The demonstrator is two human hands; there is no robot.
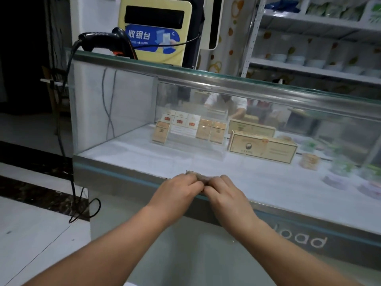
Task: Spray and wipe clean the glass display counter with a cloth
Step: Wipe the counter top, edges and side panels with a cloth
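The glass display counter (127,112) fills the view, with a metal frame along its lower front edge. A small brownish-grey cloth (201,176) is bunched against the bottom of the front glass pane. My left hand (177,189) and my right hand (223,191) meet at the cloth, and both pinch it with curled fingers; most of the cloth is hidden behind them. No spray bottle is in view.
Inside the counter stand cigarette packs (181,125) and long cartons (262,148). A barcode scanner (103,41) with a hanging black cable and a yellow cashier sign (154,32) sit on top. White shelves (315,65) stand behind at the right. Tiled floor lies to the left.
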